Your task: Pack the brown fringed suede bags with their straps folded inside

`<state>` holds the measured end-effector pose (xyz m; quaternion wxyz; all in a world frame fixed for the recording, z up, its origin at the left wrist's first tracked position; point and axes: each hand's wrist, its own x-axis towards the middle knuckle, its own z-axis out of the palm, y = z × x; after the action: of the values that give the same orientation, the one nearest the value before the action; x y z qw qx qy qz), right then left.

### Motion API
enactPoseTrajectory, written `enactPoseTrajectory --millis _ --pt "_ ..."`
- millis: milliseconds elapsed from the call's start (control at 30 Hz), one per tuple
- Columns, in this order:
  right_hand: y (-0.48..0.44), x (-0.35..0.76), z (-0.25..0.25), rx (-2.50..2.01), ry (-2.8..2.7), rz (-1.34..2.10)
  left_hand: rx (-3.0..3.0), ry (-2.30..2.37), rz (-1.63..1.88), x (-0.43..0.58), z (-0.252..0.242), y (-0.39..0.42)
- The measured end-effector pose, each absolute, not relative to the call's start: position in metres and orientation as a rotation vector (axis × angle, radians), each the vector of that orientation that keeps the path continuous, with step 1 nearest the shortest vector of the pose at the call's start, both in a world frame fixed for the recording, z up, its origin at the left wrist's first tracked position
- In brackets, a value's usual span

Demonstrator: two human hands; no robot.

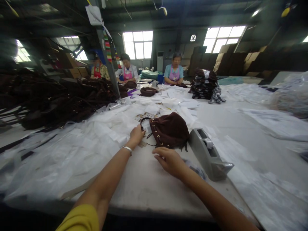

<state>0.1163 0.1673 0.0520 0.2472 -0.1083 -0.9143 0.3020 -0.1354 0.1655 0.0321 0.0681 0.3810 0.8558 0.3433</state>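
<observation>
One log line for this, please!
left hand: at strap of dark brown suede drawstring bag; right hand: open beside bag; grey tape dispenser: right of bag

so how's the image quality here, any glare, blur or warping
Head view: windows blown out to white, ceiling dim; edges smear and bow from the wide lens, like the dark bag pile; the middle is sharpest, around the left hand, right hand and brown drawstring bag.

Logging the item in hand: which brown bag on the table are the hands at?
The brown drawstring bag beside the tape dispenser: left hand at its strap, right hand at its near edge. The other bags lie farther back or piled left.
</observation>
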Motion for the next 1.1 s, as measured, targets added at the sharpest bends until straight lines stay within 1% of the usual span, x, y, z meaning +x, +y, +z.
enactPoseTrajectory --millis 67,133,200,267,333,400,500,567,633,700,800,900,967,1100 --pt "0.184 0.102 0.05 -0.287 -2.578 0.802 1.143 2.606 1.015 -0.141 0.038 0.167" --pt "0.197 0.096 0.051 -0.376 -2.637 0.752 1.174 2.604 1.033 -0.141 0.044 0.157" --pt "0.204 0.093 0.056 -0.456 -2.638 0.703 1.245 2.563 1.086 -0.133 0.049 0.135" --pt "0.206 0.092 0.062 -0.437 -2.573 0.678 1.319 2.497 1.144 -0.117 0.052 0.104" --pt "0.203 0.09 0.067 -0.315 -2.495 0.666 1.39 2.411 1.211 -0.095 0.052 0.069" --pt "0.196 0.085 0.069 -0.094 -2.5 0.644 1.48 2.293 1.329 -0.071 0.049 0.036" --pt "0.182 0.076 0.065 0.275 -2.657 0.604 1.529 2.172 1.525 -0.042 0.041 -0.002" --pt "0.171 0.069 0.059 0.439 -2.765 0.61 1.495 2.132 1.598 -0.031 0.035 -0.021" --pt "0.161 0.062 0.052 0.51 -2.825 0.63 1.482 2.067 1.607 -0.027 0.031 -0.036" --pt "0.152 0.056 0.045 0.544 -2.849 0.65 1.477 1.981 1.512 -0.033 0.031 -0.051" --pt "0.143 0.048 0.036 0.584 -2.83 0.671 1.376 2.005 1.383 -0.072 0.039 -0.076" --pt "0.138 0.043 0.026 0.529 -2.731 0.695 1.118 2.391 1.432 -0.153 0.053 -0.103" --pt "0.135 0.04 0.019 0.429 -2.673 0.712 0.9 2.689 1.392 -0.222 0.061 -0.121" --pt "0.129 0.038 0.007 0.304 -2.639 0.769 0.566 3.015 1.198 -0.342 0.069 -0.151"
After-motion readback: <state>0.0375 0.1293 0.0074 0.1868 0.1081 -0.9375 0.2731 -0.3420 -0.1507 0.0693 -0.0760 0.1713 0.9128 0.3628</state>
